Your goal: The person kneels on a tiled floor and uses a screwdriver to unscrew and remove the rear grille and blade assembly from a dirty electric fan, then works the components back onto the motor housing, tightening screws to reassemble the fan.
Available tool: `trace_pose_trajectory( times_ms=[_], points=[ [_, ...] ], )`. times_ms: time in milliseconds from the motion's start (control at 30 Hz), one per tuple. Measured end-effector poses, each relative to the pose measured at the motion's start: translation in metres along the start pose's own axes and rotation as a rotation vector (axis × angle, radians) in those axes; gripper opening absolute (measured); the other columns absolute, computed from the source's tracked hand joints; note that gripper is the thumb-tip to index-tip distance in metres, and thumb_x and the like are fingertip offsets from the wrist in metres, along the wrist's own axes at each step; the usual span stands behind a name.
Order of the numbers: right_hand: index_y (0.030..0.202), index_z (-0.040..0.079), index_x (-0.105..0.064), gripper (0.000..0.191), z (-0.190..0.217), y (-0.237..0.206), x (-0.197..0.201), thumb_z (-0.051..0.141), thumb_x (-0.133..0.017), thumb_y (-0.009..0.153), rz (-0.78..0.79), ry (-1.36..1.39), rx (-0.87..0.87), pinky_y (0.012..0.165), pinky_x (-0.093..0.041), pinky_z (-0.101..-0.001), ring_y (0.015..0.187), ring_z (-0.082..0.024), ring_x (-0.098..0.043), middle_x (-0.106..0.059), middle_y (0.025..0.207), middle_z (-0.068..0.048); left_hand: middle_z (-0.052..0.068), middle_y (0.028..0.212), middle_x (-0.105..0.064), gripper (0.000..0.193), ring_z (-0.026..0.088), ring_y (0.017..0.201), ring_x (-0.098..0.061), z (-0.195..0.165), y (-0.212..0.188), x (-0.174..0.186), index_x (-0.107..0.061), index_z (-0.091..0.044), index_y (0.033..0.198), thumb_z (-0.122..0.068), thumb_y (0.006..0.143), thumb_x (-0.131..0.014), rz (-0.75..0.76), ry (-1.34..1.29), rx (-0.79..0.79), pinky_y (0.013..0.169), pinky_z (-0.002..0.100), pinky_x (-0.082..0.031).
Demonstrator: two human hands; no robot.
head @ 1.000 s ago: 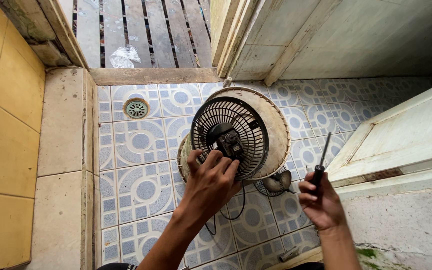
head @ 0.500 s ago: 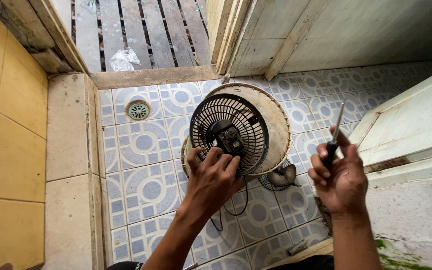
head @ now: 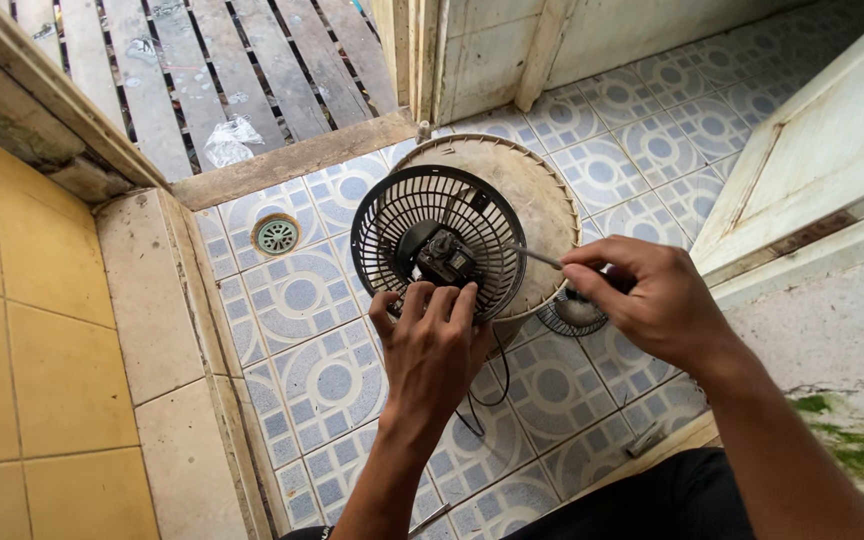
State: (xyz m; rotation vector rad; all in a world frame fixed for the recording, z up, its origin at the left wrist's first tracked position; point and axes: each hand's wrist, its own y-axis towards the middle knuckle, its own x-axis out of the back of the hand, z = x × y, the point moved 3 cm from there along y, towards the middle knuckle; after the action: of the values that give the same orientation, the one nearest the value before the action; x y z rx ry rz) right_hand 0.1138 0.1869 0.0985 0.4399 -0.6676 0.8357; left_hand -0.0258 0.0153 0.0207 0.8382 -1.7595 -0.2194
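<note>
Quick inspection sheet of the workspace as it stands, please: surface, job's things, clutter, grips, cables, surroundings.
Surface: patterned tile floor.
Job's things: dark fan grille with motor, set against a beige round housing; screwdriver tip pointing at the motor.
Clutter: small round grille piece; crumpled plastic on the slats.
Grips: left hand on the grille's lower rim; right hand holds the screwdriver.
Cables: black cord below the fan.
Surroundings: floor drain, pale door.
</note>
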Motion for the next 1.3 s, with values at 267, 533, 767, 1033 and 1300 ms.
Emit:
trace_pose_trajectory(
  times_ms=[267, 533, 767, 1033, 1300],
  points=[
    [0.086, 0.016, -0.082, 0.016, 0.034, 0.026, -0.01, 0.031, -0.075, 0.085, 0.146, -0.75, 0.18, 0.055, -0.056, -0.0323, 0.058, -0.016, -0.07, -0.073, 0.087, 0.005, 0.001, 0.1, -0.075, 0.046, 0.02, 0.104, -0.064, -0.001, 0.0, -0.005, -0.076, -0.009, 0.113, -0.029, 0.074, -0.087, -0.004, 0.01, 0.002, 0.104, 0.048, -0.028],
    [0.085, 0.016, -0.081, 0.013, 0.043, 0.037, -0.023, 0.029, -0.079, 0.084, 0.162, -0.856, 0.345, 0.052, -0.057, -0.0314, 0.06, -0.016, -0.071, -0.073, 0.081, 0.004, 0.002, 0.099, -0.075, 0.045, 0.019, 0.103, -0.065, 0.0, -0.001, -0.006, -0.076, -0.007, 0.114, -0.029, 0.076, -0.087, -0.006, -0.007, -0.008, 0.104, 0.047, -0.029],
    [0.085, 0.018, -0.082, 0.012, 0.043, 0.039, -0.025, 0.029, -0.078, 0.082, 0.208, -0.858, 0.293, 0.054, -0.058, -0.0324, 0.062, -0.017, -0.072, -0.074, 0.084, 0.006, 0.002, 0.099, -0.075, 0.046, 0.019, 0.102, -0.065, -0.001, -0.001, -0.005, -0.076, -0.006, 0.114, -0.028, 0.075, -0.088, -0.008, -0.014, -0.007, 0.103, 0.047, -0.029],
    [0.086, 0.019, -0.081, 0.012, 0.047, 0.043, -0.026, 0.03, -0.077, 0.084, 0.249, -0.905, 0.302, 0.049, -0.056, -0.0322, 0.056, -0.017, -0.069, -0.072, 0.081, 0.005, 0.002, 0.098, -0.075, 0.048, 0.019, 0.102, -0.064, 0.0, -0.001, -0.006, -0.076, -0.006, 0.115, -0.029, 0.075, -0.088, 0.0, -0.006, -0.015, 0.103, 0.047, -0.03],
    [0.067, 0.013, -0.073, 0.029, 0.054, 0.057, -0.032, 0.031, -0.073, 0.089, 0.411, -1.02, 0.294, 0.046, -0.055, -0.0309, 0.049, -0.014, -0.065, -0.069, 0.081, 0.004, -0.001, 0.096, -0.074, 0.043, 0.018, 0.101, -0.064, -0.001, -0.003, -0.01, -0.076, -0.01, 0.113, -0.03, 0.077, -0.087, -0.009, 0.018, -0.019, 0.103, 0.047, -0.029]
  ],
)
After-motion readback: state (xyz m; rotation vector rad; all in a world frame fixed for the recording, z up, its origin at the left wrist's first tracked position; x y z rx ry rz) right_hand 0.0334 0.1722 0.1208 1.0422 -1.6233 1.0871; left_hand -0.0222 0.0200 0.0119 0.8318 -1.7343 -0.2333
